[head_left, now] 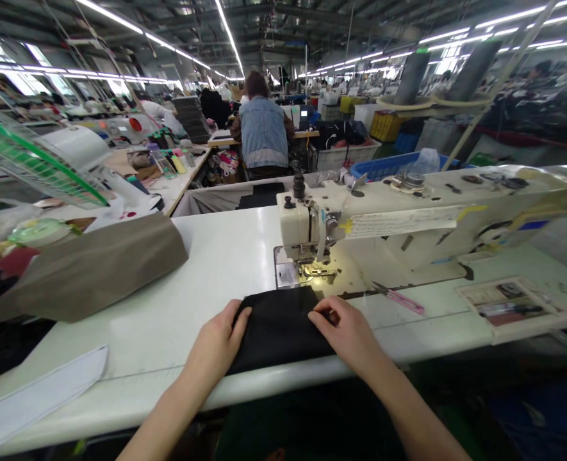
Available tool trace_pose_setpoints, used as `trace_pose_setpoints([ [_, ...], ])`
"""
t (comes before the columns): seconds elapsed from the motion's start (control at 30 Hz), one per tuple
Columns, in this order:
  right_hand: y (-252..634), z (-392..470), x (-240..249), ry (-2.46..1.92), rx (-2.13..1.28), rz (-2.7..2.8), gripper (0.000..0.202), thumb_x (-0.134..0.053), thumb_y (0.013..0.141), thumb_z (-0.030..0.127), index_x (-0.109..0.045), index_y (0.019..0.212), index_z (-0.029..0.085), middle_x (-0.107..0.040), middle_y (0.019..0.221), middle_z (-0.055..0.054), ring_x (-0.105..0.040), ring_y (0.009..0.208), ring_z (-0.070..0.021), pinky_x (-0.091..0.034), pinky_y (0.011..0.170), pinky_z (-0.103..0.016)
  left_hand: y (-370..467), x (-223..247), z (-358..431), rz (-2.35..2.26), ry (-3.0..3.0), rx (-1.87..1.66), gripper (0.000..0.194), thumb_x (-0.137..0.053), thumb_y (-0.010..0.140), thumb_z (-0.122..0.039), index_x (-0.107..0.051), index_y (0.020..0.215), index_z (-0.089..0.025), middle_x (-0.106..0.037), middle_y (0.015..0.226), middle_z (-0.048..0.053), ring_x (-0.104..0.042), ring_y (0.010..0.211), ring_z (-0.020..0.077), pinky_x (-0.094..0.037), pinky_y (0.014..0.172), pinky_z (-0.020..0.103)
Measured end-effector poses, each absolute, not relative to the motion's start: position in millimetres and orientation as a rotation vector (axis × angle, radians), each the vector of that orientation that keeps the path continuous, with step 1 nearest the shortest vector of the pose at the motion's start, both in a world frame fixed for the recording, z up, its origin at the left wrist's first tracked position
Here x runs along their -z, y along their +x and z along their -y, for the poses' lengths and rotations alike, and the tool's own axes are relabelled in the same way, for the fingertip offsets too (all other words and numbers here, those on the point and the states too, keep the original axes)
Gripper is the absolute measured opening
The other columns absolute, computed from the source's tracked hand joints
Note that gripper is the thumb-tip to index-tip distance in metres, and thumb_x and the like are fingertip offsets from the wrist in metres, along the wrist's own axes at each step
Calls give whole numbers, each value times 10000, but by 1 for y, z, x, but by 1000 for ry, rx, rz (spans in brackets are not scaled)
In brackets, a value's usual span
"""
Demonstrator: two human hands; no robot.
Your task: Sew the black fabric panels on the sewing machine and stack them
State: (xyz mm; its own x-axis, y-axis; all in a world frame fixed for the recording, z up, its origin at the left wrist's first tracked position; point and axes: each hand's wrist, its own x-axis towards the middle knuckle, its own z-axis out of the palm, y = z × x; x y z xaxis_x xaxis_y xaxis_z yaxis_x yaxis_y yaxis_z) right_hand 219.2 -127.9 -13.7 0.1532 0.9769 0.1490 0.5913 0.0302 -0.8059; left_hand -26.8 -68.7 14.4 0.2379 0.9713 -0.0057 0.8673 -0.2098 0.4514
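A piece of black fabric (278, 330) lies on the pale sewing table (168, 333), in front of the sewing machine (389, 218). My left hand (223, 333) grips the fabric's left edge, thumb on top and fingers partly hidden. My right hand (343, 326) pinches its right edge between thumb and fingers. The fabric's far edge lies just short of the lit needle plate (318, 272) and presser foot, apart from them.
Pink-handled snips (401, 299) and a small tool tray (511, 304) are at the right. Brown fabric (100, 269), a white strip (43, 397) and a fan (38, 157) are at the left. A person in a denim vest (264, 131) sits ahead.
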Motion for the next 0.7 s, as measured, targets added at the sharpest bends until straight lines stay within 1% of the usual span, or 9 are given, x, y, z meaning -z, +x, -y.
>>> trace_pose_setpoints([
  [0.07,221,125,13,-1661,-696,1504,187,-633,893,328,-717,1028,230,-704,830,-11,-639,694,-166,-519,667,-287,-28,-15,71,-1697,2147,-400,234,-374,958,-416,-508,868,-246,-669,714,30,-694,715,263,-484,671,332],
  [0.13,221,123,14,-1636,-693,1521,222,-604,901,273,-728,1079,227,-735,906,-29,-678,777,-178,-541,740,-306,-29,-15,73,-1743,2135,-399,237,-378,967,-416,-513,875,-244,-670,706,28,-689,701,261,-477,652,325],
  [0.23,219,123,18,-1595,-553,1566,222,-542,909,200,-748,986,223,-744,932,-47,-698,874,-197,-546,823,-332,-29,-13,75,-1845,2148,-354,235,-397,970,-417,-517,869,-242,-660,683,28,-681,685,265,-460,638,319],
  [0.33,217,128,21,-1594,-435,1582,226,-529,912,193,-743,979,223,-734,895,-49,-700,850,-196,-553,795,-321,-28,-12,78,-1892,2180,-283,242,-414,970,-417,-524,853,-236,-661,693,40,-688,712,274,-452,650,318],
  [0.53,216,131,21,-1620,-419,1614,210,-543,899,165,-736,967,215,-729,882,-39,-705,844,-200,-558,781,-320,-26,-12,78,-1909,2197,-258,244,-444,969,-412,-540,830,-236,-673,696,33,-687,691,257,-437,627,300],
  [0.7,216,131,20,-1618,-420,1611,215,-543,893,148,-736,957,217,-737,902,-45,-708,851,-203,-564,797,-329,-24,-14,76,-1918,2219,-231,230,-460,964,-396,-555,839,-227,-705,732,53,-701,720,266,-445,640,305],
])
